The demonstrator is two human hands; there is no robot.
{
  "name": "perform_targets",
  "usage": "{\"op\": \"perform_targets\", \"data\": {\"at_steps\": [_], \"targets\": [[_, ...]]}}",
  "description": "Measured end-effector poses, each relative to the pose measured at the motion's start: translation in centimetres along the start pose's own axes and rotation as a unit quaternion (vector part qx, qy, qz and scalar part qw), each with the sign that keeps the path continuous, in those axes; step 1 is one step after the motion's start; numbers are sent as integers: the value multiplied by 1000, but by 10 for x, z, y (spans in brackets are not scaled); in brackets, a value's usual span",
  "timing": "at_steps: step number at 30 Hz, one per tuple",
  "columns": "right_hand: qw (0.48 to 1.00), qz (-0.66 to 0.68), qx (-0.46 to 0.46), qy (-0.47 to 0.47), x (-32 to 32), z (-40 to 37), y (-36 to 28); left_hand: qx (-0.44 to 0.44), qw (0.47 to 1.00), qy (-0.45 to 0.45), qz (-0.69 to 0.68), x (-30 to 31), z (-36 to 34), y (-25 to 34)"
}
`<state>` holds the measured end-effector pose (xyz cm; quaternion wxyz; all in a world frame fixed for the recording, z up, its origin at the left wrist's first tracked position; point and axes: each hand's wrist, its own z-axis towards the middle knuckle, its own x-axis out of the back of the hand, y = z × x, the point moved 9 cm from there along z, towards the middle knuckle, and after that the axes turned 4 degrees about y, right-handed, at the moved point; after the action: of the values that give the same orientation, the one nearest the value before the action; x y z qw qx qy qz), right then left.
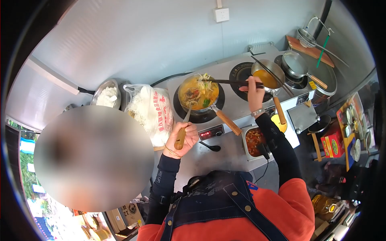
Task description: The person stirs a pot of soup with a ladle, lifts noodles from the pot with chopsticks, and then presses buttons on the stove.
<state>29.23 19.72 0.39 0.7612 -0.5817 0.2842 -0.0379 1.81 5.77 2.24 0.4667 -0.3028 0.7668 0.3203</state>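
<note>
My left hand point(184, 138) is closed around the wooden handle of a metal utensil point(180, 139). Its far end dips into a saucepan point(217, 114) of orange soup, so I cannot make out its head. Between the fingers of my right hand point(255, 94) are long dark chopsticks point(229, 82), reaching left over that pan. Pale strands, like bean sprouts or noodles point(206, 81), are at their tips. Greens and other bits float in the soup point(200, 94). The pan sits on a lit induction cooker, its wooden handle point(228, 122) pointing towards me between my hands.
A second saucepan point(267, 77) of orange liquid stands right, dark sticks point(273, 76) across it. Beyond is another saucepan point(294, 64). A tray of red sauce point(255, 142) lies under my right forearm. A bag of noodles point(150, 112) and bowl point(107, 95) stand left. A black spoon point(210, 147) lies in front.
</note>
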Motion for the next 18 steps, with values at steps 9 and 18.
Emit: {"op": "perform_targets", "data": {"at_steps": [9, 18], "targets": [[946, -221, 70, -226, -57, -36, -20, -1, 1000, 0, -3, -8, -2, 0], [917, -289, 187, -199, -64, -15, -62, 20, 1000, -15, -9, -10, 0, 1]]}}
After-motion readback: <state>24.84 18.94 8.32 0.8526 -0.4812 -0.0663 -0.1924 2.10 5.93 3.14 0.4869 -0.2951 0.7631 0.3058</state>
